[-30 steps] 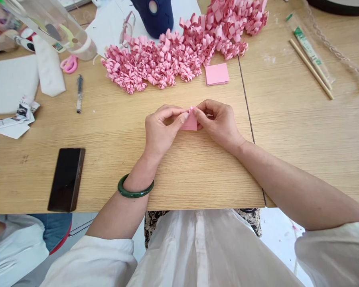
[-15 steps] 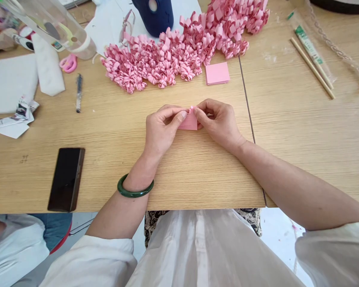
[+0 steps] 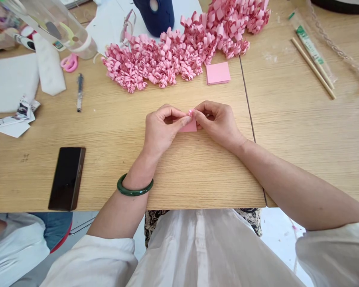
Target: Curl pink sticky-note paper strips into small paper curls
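Observation:
Between my hands is a pink paper piece (image 3: 189, 126), its flat lower part showing below my fingers and a small curled bit at its top edge. My left hand (image 3: 164, 125) pinches it from the left with thumb and forefinger. From the right, my right hand (image 3: 217, 120) grips the curled top with thumb and forefinger closed. The fingertips of both hands nearly meet there, and they hide part of the curl. Just beyond my right hand lies a small stack of pink paper (image 3: 218, 73). A long heap of curled pink paper flowers (image 3: 167, 59) stretches behind it.
A phone (image 3: 67, 178) lies at the left front. Further back are a pen (image 3: 79, 92), pink scissors (image 3: 69, 63), a clear bottle (image 3: 62, 30) and a dark blue cup (image 3: 156, 16). Wooden sticks (image 3: 313, 68) rest at the right. Another person's white clothing (image 3: 16, 247) shows at lower left.
My left thumb has slid slightly right and down towards the curl, and the pink paper sits a little lower and more covered. Both hands keep their pinch.

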Available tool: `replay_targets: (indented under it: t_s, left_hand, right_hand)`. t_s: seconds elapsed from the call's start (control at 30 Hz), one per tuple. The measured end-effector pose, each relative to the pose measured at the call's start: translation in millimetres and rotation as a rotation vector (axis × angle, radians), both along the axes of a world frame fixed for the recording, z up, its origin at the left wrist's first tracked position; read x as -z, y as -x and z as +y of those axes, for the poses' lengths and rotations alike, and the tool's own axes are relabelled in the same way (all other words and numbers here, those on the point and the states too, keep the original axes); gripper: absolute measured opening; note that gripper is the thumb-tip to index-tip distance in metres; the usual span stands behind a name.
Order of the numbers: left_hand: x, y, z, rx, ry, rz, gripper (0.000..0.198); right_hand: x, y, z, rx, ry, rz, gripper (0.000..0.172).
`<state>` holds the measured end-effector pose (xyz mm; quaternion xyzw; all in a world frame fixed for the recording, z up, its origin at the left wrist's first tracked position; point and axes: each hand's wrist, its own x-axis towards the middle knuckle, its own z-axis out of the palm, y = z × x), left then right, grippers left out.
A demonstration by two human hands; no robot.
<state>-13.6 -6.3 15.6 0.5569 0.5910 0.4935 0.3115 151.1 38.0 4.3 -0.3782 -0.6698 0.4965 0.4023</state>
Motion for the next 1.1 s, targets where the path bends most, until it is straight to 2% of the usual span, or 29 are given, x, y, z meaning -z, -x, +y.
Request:
replay_targets:
  t_s: [0.33, 0.63, 0.93, 1.1]
  left_hand:
    - [-1.9, 2.2, 1.1, 0.017, 0.071, 0.005, 0.027]
    - [-4.1, -2.6, -0.2, 0.033, 0.023, 0.052, 0.041]
    - [-5.9, -3.6, -1.1, 0.068, -0.061, 0.185, 0.031]
    - [-9.0, -0.7, 1.4, 0.114, -0.086, 0.212, 0.035]
  right_hand:
    - [-1.9, -1.5, 0.7, -0.051, 0.028, 0.013, 0.019]
    - [-8.5, -4.9, -0.7, -0.101, 0.04, 0.01, 0.034]
    - [-9.5, -6.2, -2.5, -0.16, 0.008, 0.003, 0.045]
    - [-12.9, -7.4, -3.1, -0.178, -0.042, -0.035, 0.043]
